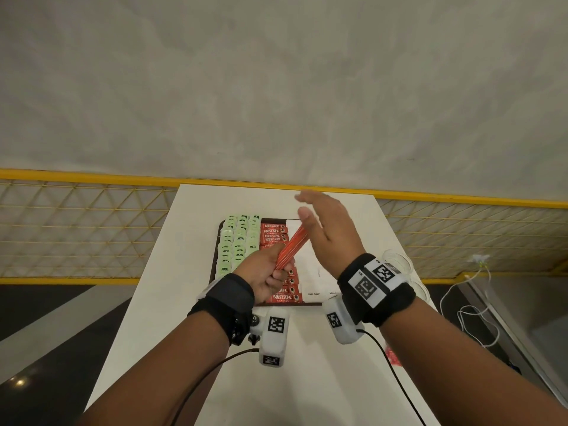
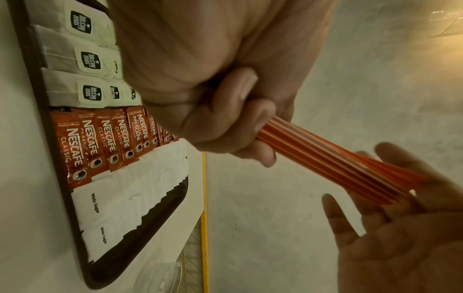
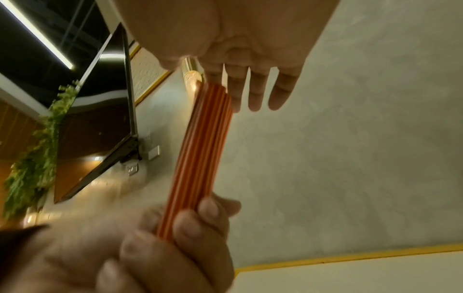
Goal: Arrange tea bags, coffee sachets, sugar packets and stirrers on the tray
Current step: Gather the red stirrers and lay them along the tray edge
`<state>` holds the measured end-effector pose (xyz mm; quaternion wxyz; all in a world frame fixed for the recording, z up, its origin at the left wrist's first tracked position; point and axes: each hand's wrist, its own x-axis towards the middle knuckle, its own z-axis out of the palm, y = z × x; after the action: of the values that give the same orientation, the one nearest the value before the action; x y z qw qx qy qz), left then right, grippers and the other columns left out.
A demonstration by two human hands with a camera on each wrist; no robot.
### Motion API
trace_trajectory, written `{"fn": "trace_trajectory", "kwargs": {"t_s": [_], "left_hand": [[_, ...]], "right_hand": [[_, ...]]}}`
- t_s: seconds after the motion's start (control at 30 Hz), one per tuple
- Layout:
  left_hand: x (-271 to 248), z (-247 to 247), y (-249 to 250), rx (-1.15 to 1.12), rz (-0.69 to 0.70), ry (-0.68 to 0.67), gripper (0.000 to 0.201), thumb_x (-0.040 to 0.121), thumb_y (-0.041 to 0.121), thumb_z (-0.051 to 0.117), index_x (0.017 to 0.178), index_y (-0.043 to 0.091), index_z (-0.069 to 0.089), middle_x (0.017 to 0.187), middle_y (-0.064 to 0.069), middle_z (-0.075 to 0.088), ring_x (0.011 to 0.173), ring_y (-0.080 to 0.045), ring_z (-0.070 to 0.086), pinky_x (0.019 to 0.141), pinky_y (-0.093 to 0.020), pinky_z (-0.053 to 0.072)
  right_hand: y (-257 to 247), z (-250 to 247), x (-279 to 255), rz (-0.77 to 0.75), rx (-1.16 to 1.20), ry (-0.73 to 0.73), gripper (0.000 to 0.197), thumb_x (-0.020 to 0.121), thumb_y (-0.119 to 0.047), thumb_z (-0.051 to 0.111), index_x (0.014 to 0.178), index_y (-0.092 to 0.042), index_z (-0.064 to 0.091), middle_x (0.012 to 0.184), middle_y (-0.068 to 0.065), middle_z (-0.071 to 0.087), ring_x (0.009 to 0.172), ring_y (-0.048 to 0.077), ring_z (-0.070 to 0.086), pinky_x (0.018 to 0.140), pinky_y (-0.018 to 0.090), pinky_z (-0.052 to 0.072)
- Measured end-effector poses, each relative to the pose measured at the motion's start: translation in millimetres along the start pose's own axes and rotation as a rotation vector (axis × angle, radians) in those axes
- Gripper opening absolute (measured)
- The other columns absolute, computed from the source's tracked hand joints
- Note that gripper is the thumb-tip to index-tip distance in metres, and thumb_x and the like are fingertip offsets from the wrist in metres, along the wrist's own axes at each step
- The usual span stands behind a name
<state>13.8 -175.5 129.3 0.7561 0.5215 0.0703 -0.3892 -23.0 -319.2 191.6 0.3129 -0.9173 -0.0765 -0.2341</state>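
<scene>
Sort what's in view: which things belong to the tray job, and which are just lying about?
Job:
- dark rectangular tray
- green-tagged tea bags
- red Nescafe coffee sachets
- white sugar packets
- bundle of orange stirrers, gripped by left hand
- right hand, open at their tips

Lying about:
- white cables
- clear plastic wrapping

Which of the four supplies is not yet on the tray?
The orange stirrers: the left hand grips them above the tray, where the others already lie.

Bare dark strip of tray (image 2: 160, 218) beside the sugar packets (image 2: 130, 206); tea bags (image 1: 238, 241) and coffee sachets (image 1: 275, 233) packed elsewhere.
</scene>
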Motion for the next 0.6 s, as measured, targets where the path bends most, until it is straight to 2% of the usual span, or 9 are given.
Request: {"fn": "trace_trajectory", "kwargs": {"t_s": [0.07,0.1,0.17,0.23,0.33,0.4,0.47,0.53,0.6], "left_hand": [[0.8,-1.2,2.0,0.031,0.034,0.024,0.034,0.101,0.034,0.047,0.081,0.008,0.056,0.057,0.000,0.052,0.035,-0.003,0.034,0.030,-0.013,0.022],[1.6,-0.9,2.1,0.055,0.046,0.037,0.033,0.101,0.034,0.047,0.083,0.008,0.057,0.059,-0.001,0.053,0.036,-0.003,0.035,0.030,-0.013,0.022],[2.1,0.0,1.3,0.100,0.055,0.076,0.032,0.102,0.034,0.047,0.087,0.009,0.061,0.061,-0.002,0.055,0.038,-0.005,0.036,0.031,-0.013,0.022],[3.1,-2.1,-0.7,0.110,0.047,0.097,0.031,0.102,0.033,0.047,0.091,0.008,0.062,0.062,-0.003,0.056,0.040,-0.005,0.037,0.031,-0.013,0.023],[4.4,-8.2,-2.8,0.089,0.042,0.063,0.029,0.101,0.033,0.048,0.095,0.007,0.061,0.062,-0.002,0.054,0.039,-0.005,0.036,0.031,-0.013,0.024],[4.7,-9.7,-2.6,0.073,0.042,0.052,0.028,0.101,0.032,0.049,0.095,0.008,0.061,0.062,-0.001,0.053,0.038,-0.004,0.036,0.031,-0.013,0.025],[4.2,-7.0,-2.6,0.087,0.053,0.053,0.029,0.101,0.032,0.048,0.090,0.008,0.061,0.060,-0.001,0.053,0.038,-0.004,0.036,0.032,-0.013,0.024],[5.0,-3.4,-2.9,0.103,0.058,0.047,0.029,0.102,0.031,0.046,0.086,0.009,0.059,0.060,-0.001,0.052,0.038,-0.004,0.034,0.033,-0.014,0.022],[9.1,-2.0,-4.2,0.077,0.039,0.030,0.029,0.102,0.031,0.045,0.086,0.010,0.057,0.059,-0.001,0.051,0.037,-0.004,0.034,0.032,-0.013,0.022]], "right_hand": [[-4.0,-4.8,2.9,0.026,0.071,-0.001,0.062,0.098,-0.057,0.019,0.140,-0.023,0.049,0.149,-0.006,0.044,0.139,0.008,0.034,0.115,0.028,0.023],[-6.9,-5.1,3.9,0.047,0.087,-0.057,0.062,0.099,-0.057,0.017,0.144,-0.023,0.045,0.152,-0.006,0.040,0.143,0.008,0.028,0.118,0.031,0.021],[-11.3,-1.0,2.1,0.091,0.053,-0.228,0.063,0.099,-0.055,0.014,0.146,-0.024,0.042,0.155,-0.006,0.037,0.146,0.007,0.022,0.120,0.038,0.019],[-11.1,3.0,-1.1,0.128,0.050,-0.313,0.065,0.097,-0.055,0.014,0.145,-0.024,0.044,0.154,-0.008,0.038,0.146,0.004,0.020,0.120,0.037,0.018],[-6.4,1.8,-1.6,0.164,0.126,-0.212,0.064,0.098,-0.059,0.015,0.145,-0.027,0.044,0.155,-0.011,0.035,0.145,0.002,0.019,0.119,0.031,0.017],[-2.3,2.2,-0.6,0.220,0.199,-0.116,0.071,0.093,-0.067,0.014,0.145,-0.029,0.044,0.154,-0.012,0.035,0.145,0.001,0.022,0.117,0.027,0.017],[-3.9,4.3,-2.3,0.245,0.225,-0.166,0.074,0.090,-0.071,0.015,0.145,-0.030,0.043,0.154,-0.012,0.036,0.143,0.002,0.026,0.120,0.032,0.020],[-4.9,7.5,-4.9,0.234,0.259,-0.224,0.067,0.094,-0.067,0.026,0.148,-0.029,0.038,0.155,-0.010,0.035,0.140,0.001,0.030,0.119,0.036,0.026],[0.2,6.4,-5.8,0.296,0.430,-0.140,0.075,0.087,-0.067,0.048,0.149,-0.028,0.032,0.154,-0.009,0.035,0.134,0.002,0.037,0.111,0.031,0.035]]}}
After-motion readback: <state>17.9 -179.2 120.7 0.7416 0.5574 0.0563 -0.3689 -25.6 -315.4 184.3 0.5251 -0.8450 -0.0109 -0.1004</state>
